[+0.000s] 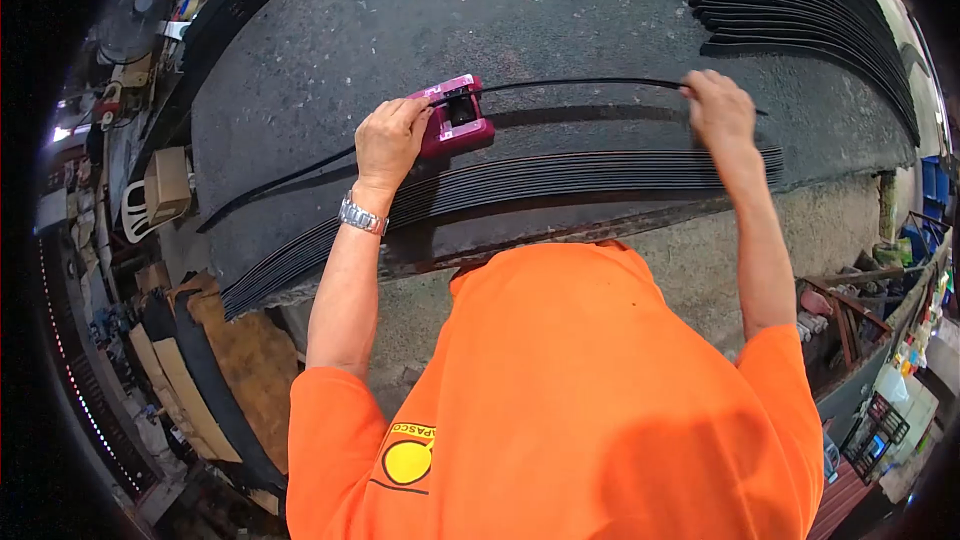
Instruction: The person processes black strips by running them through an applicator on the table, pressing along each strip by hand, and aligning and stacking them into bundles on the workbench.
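A long thin black strip (590,81) runs across a small pink device (484,132) with a dark middle. My left hand (392,140) pinches the strip just left of the device, and the strip's tail slants down to the left onto the table. At the right, my right hand (720,108) grips the strip close to its other end, raised a little over the surface. Between the device and the table's near edge lies a row of similar thin strips (560,175), side by side. My right forearm passes over the right end of that row.
The dark worktable (330,50) has a curved outline. A stack of thick black strips (800,0) lies at its far right. Left of the table are a cardboard box (167,184), a white chair (132,210) and brown sheets (245,350). Shelving with assorted items stands at the lower right.
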Demonstrator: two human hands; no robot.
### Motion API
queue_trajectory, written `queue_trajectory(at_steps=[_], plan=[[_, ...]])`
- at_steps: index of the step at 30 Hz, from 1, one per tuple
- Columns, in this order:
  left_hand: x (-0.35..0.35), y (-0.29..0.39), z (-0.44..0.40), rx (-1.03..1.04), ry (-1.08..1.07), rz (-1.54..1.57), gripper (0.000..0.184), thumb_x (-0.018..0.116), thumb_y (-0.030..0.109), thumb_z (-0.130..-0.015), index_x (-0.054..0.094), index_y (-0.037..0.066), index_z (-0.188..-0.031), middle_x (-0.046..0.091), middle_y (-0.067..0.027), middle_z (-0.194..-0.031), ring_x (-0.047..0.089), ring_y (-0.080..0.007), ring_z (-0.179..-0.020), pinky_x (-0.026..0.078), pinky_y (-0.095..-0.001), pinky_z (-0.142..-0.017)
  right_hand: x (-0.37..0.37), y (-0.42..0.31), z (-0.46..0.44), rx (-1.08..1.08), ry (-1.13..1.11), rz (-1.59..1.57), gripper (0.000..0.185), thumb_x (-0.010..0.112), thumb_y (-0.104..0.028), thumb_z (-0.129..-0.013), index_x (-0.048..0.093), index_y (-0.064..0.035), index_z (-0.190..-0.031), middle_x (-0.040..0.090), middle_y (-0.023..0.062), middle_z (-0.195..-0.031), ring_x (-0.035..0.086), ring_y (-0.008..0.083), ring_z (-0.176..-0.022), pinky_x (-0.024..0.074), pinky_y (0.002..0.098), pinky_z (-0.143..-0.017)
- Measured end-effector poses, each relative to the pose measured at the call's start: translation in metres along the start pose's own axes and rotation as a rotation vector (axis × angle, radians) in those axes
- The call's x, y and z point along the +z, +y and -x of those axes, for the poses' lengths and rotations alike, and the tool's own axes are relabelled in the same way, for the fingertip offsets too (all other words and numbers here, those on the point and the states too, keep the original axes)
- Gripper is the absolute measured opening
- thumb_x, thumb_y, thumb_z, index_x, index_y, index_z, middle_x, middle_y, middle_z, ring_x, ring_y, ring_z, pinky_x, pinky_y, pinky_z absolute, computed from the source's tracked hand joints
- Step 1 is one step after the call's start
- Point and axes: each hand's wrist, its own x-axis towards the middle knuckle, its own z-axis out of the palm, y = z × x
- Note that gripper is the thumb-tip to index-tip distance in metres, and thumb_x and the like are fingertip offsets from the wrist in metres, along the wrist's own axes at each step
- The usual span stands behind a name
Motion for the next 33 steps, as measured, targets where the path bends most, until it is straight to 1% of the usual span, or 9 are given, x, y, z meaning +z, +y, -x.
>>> queue_trajectory(at_steps=[6, 15, 18, 22, 25, 28, 30, 31, 33], plan=[[-0.002, 0.006, -0.003, -0.024, -0.033, -0.066, 0.012, 0.076, 0.021, -0.089, 0.076, 0.011, -0.097, 0.075, -0.0062, -0.090, 0.072, -0.0261, -0.081, 0.058, -0.0384, -0.070, -0.032, 0.113, 0.056, 0.305, -0.167, 0.146, 0.015, 0.062, -0.029, -0.099, 0.066, -0.0152, -0.102, 0.069, 0.0072, -0.099, 0.068, 0.0323, -0.098, 0.0538, 0.0469, -0.079], [-0.005, 0.019, -0.013, -0.060, -0.094, -0.107, 0.015, 0.075, 0.026, -0.091, 0.076, 0.012, -0.097, 0.075, -0.0059, -0.089, 0.072, -0.0269, -0.082, 0.058, -0.0391, -0.070, -0.082, 0.278, 0.155, 0.708, -0.309, 0.340, 0.026, 0.053, -0.036, -0.105, 0.064, -0.0148, -0.115, 0.069, 0.0144, -0.116, 0.065, 0.0399, -0.108, 0.0516, 0.0510, -0.086], [-0.005, 0.020, -0.015, -0.062, -0.116, -0.123, 0.017, 0.074, 0.027, -0.091, 0.077, 0.012, -0.097, 0.075, -0.0061, -0.089, 0.073, -0.0273, -0.082, 0.058, -0.0395, -0.071, -0.111, 0.308, 0.177, 0.952, -0.461, 0.414, 0.030, 0.053, -0.038, -0.105, 0.064, -0.0171, -0.123, 0.069, 0.0151, -0.123, 0.065, 0.0393, -0.113, 0.0512, 0.0508, -0.090], [-0.005, 0.019, -0.016, -0.069, -0.147, -0.136, 0.018, 0.073, 0.028, -0.092, 0.077, 0.012, -0.098, 0.075, -0.0065, -0.090, 0.073, -0.0278, -0.083, 0.058, -0.0398, -0.071, -0.132, 0.382, 0.246, 1.007, -0.401, 0.558, 0.038, 0.050, -0.042, -0.105, 0.060, -0.0228, -0.137, 0.069, 0.0140, -0.130, 0.064, 0.0377, -0.121, 0.0507, 0.0496, -0.096], [-0.007, 0.018, -0.016, -0.097, -0.172, -0.152, 0.018, 0.073, 0.029, -0.093, 0.078, 0.012, -0.099, 0.075, -0.0066, -0.090, 0.073, -0.0279, -0.083, 0.058, -0.0402, -0.072, -0.166, 0.415, 0.285, 1.112, -0.451, 0.560, 0.034, 0.051, -0.040, -0.104, 0.062, -0.0203, -0.129, 0.066, 0.0163, -0.132, 0.063, 0.0391, -0.119, 0.0500, 0.0522, -0.093], [-0.008, 0.018, -0.017, -0.090, -0.159, -0.152, 0.019, 0.073, 0.029, -0.093, 0.078, 0.012, -0.099, 0.075, -0.0067, -0.089, 0.073, -0.0281, -0.082, 0.058, -0.0405, -0.072, -0.196, 0.448, 0.333, 1.134, -0.424, 0.627, 0.034, 0.051, -0.039, -0.104, 0.062, -0.0233, -0.133, 0.066, 0.0162, -0.134, 0.063, 0.0391, -0.120, 0.0494, 0.0524, -0.095], [-0.010, 0.023, -0.021, -0.091, -0.175, -0.155, 0.019, 0.073, 0.029, -0.093, 0.078, 0.012, -0.098, 0.075, -0.0064, -0.089, 0.073, -0.0281, -0.082, 0.058, -0.0404, -0.072, -0.206, 0.514, 0.403, 0.970, -0.185, 0.624, 0.039, 0.053, -0.038, -0.103, 0.061, -0.0208, -0.137, 0.067, 0.0161, -0.134, 0.063, 0.0398, -0.122, 0.0484, 0.0513, -0.099], [-0.010, 0.024, -0.023, -0.092, -0.183, -0.156, 0.019, 0.073, 0.029, -0.093, 0.078, 0.012, -0.098, 0.075, -0.0063, -0.089, 0.073, -0.0281, -0.082, 0.058, -0.0404, -0.072, -0.235, 0.470, 0.372, 1.185, -0.391, 0.526, 0.047, 0.054, -0.037, -0.102, 0.059, -0.0144, -0.142, 0.067, 0.0170, -0.135, 0.062, 0.0403, -0.124, 0.0475, 0.0484, -0.102], [-0.007, 0.027, -0.028, -0.070, -0.187, -0.152, 0.019, 0.072, 0.029, -0.093, 0.078, 0.012, -0.099, 0.075, -0.0059, -0.089, 0.073, -0.0282, -0.082, 0.058, -0.0408, -0.071, -0.260, 0.496, 0.394, 1.171, -0.435, 0.563, 0.047, 0.055, -0.037, -0.101, 0.060, -0.0102, -0.140, 0.067, 0.0179, -0.134, 0.062, 0.0404, -0.124, 0.0473, 0.0471, -0.103]])
